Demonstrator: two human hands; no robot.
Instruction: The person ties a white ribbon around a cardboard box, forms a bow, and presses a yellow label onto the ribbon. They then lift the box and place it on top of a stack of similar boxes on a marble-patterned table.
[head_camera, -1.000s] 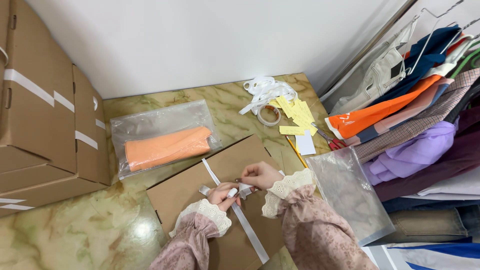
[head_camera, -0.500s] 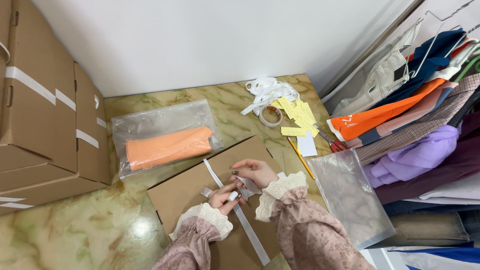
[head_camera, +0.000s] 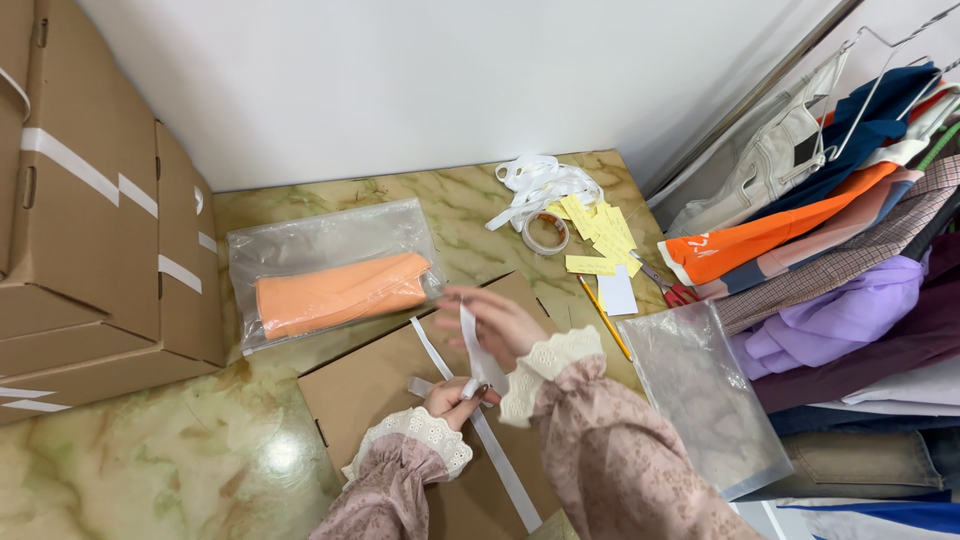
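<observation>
R hand (head_camera: 497, 322) lifted, fingers pinching white strip (head_camera: 470, 335) | L hand (head_camera: 455, 397) pins strip end to box (head_camera: 372, 385)

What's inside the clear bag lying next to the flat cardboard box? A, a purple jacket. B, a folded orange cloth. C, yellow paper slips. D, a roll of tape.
B: the clear bag holds a folded orange cloth, and it lies on the marble top just left of the flat cardboard box.
</observation>
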